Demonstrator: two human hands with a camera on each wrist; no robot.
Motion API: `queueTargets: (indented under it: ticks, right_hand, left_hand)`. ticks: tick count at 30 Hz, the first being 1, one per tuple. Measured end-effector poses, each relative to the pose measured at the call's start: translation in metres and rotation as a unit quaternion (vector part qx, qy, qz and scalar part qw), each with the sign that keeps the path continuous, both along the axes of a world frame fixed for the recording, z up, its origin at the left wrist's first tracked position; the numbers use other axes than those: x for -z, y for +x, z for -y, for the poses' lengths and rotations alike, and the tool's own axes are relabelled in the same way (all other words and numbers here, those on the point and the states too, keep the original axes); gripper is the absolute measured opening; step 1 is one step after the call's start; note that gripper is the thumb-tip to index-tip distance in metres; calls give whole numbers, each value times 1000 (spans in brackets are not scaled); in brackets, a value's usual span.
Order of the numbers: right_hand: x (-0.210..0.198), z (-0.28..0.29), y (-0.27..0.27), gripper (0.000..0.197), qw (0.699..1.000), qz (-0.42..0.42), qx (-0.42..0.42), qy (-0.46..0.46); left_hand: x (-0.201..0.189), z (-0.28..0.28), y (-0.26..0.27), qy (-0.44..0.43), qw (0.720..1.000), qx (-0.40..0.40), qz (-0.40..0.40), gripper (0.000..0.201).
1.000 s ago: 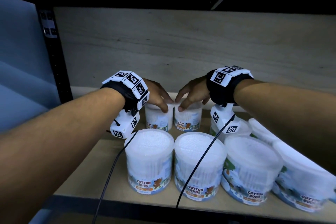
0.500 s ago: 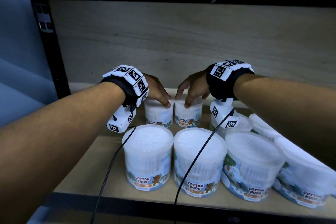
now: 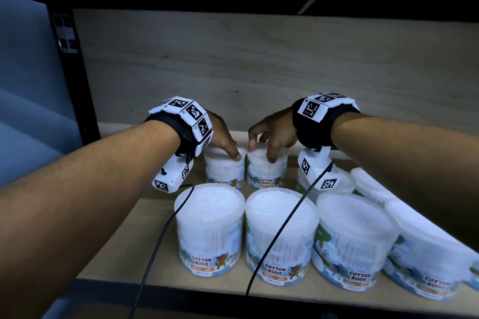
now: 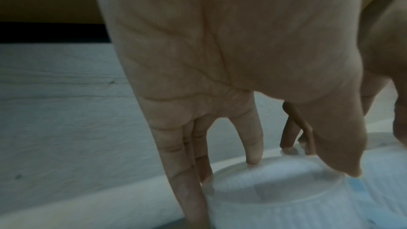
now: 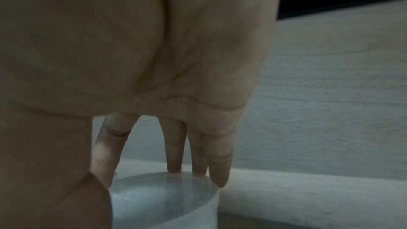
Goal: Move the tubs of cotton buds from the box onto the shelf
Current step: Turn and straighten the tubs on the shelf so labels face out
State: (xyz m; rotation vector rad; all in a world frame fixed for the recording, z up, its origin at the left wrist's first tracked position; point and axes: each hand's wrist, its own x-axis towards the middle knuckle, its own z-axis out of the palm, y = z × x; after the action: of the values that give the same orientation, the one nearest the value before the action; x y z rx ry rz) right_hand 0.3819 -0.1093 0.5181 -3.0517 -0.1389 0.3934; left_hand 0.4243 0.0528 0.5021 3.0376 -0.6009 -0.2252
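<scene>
The left hand (image 3: 223,137) grips the left rear tub (image 3: 225,172) from above: fingers on the lid rim nearest the back panel (image 3: 259,67), thumb on the rim farthest from it. The right hand (image 3: 276,132) holds the right rear tub (image 3: 267,175) likewise. Both tubs stand upright on the shelf (image 3: 124,238), side by side, near the back panel. A front row of tubs (image 3: 210,228) stands farther from the back panel.

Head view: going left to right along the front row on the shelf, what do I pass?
Bare shelf board → first front tub → second front tub, with a black cable across it → third front tub → fourth front tub, blurred. Anything beyond it at the right edge is unclear.
</scene>
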Motion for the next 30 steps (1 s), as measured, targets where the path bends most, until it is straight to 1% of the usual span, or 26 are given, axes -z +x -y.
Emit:
queueTargets:
  ticks: [4,8,10,18,21,26,30]
  right_hand:
    - [1,0,-7,47,1000,0,-8,10]
    - [-1,-3,-17,47,1000,1,-9,19]
    - [-2,-3,-22,46,1000,-3,-11,26]
    - [-2,-8,-45,43,998,-8,-4,61]
    - [-2,-12,-54,41,999,6,-14,49]
    - [-3,-17,-70,40,999,10,-21,46]
    - [-4,-19,-80,39,998,29,-33,36]
  left_hand:
    - [-3,-3,-6,12,1000,17,-6,74]
    - [-7,-7,-17,20,999,35,-10,62]
    - [-9,-9,-23,23,999,40,-7,60]
    - [-14,-12,-49,52,998,27,12,59]
    - [-18,-13,-59,67,997,27,24,57]
    - [-20,-16,-72,63,998,23,9,60]
    - [-20,-19,-79,63,998,23,-13,57]
